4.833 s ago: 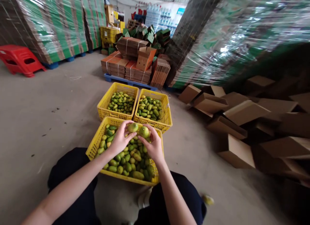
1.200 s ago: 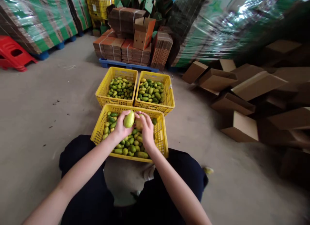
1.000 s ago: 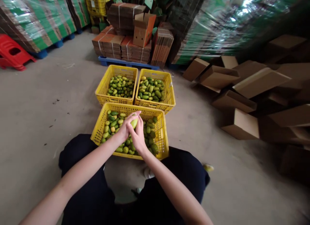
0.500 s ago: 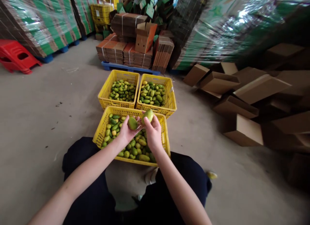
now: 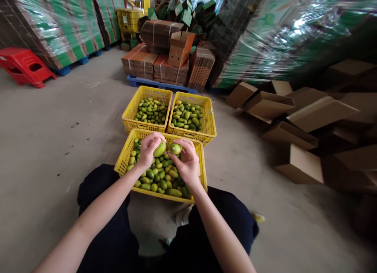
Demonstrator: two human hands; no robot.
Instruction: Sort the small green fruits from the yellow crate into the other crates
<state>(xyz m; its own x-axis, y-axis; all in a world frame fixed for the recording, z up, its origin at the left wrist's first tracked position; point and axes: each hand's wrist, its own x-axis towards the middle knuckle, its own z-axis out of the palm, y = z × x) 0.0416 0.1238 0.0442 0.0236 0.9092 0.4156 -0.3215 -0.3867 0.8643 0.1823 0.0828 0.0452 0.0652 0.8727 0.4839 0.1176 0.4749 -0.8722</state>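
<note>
My left hand is closed around a smooth, oval green fruit whose kind I cannot tell for sure. Fingers and thumb of my right hand grip a second green fruit, its pale stem end facing me. The two fruits are held close together above the near yellow crate. Many similar fruits, green to yellowish, lie in that crate between my knees. Behind it stand two more yellow crates, the left and the right, both partly filled with such fruits.
Bundled flat cartons sit on a blue pallet beyond the crates. Open cardboard boxes are heaped at right. A red stool stands at far left. Film-wrapped stacks line both sides. Someone is partly visible at the back.
My left hand has turned from palm-up to gripping its fruit from above. My right hand has lowered and turned its fruit end-on. The view has shifted slightly.
</note>
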